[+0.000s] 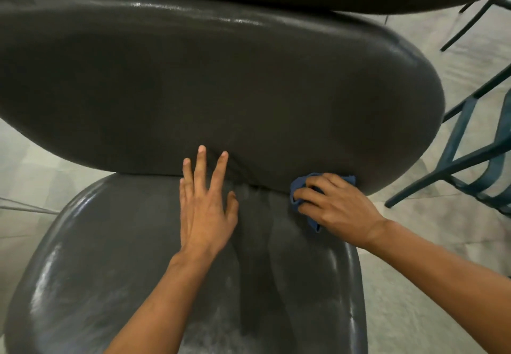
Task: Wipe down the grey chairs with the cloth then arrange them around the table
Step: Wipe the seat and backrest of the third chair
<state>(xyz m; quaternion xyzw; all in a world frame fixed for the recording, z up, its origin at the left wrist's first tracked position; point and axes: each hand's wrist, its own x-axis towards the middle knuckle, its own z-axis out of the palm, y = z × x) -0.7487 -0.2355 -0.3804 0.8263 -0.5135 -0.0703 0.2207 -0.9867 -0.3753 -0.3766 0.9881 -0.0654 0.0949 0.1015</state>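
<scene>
left hand (206,209): bare, no glove | right hand (336,205): bare | forearms: sleeveless

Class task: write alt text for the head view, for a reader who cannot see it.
A right hand presses a blue cloth where a grey chair's seat meets its backrest. The left hand rests flat, fingers spread, on the seat beside it.

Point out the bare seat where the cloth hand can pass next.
Free: the grey seat's left half and front, bordered by its rim and the flat left hand. Crowded: the backrest crease, where the right hand bunches the blue cloth.
</scene>
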